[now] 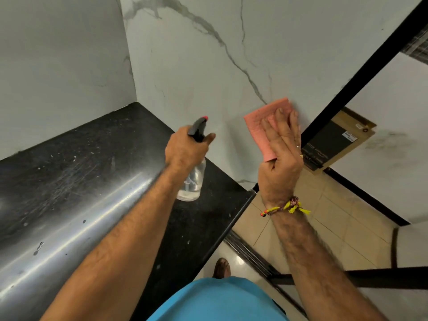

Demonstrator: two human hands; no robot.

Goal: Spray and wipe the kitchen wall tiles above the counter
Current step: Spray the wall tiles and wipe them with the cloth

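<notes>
Pressing folded pink cleaning cloth (266,126) flat against white grey-veined marble wall tile (196,66) with right hand (281,144), fingers straight, just left of black door frame (361,72). Gripping clear plastic spray bottle (193,177) by neck in left hand (185,149), long axis upright, red-tipped black nozzle (199,126) pointing far-right toward tile, above black granite counter (92,158).

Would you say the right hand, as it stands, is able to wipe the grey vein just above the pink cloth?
Probably yes. The right hand already presses the pink cloth flat on the wall tile, and the grey vein runs bare right above it, with nothing between.
</notes>
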